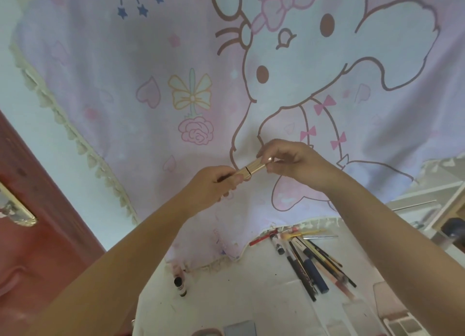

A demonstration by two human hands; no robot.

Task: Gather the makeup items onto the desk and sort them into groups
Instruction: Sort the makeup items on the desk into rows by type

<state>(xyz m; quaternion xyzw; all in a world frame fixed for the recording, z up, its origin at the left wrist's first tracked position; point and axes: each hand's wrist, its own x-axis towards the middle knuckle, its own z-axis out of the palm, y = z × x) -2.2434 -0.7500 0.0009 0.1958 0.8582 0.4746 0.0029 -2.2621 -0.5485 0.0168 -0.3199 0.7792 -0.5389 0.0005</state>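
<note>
gold tube (253, 167), slim, pinched at both ends and raised well above the desk (251, 298): left hand (214, 184) curled round the lower end, right hand (289, 163) nipping the upper end with thumb and fingertips. probably held so to check the dark seam between the two grips, or to seat the cap before sorting. far below the grip, pencils and pens (309, 257) already fanned in one group; down-left of it, a small dark-capped bottle (180, 284) lying apart.

We see a white desk (251, 298) with a bunch of pencils (312, 260) on the right and a small bottle (180, 286) on the left.
</note>
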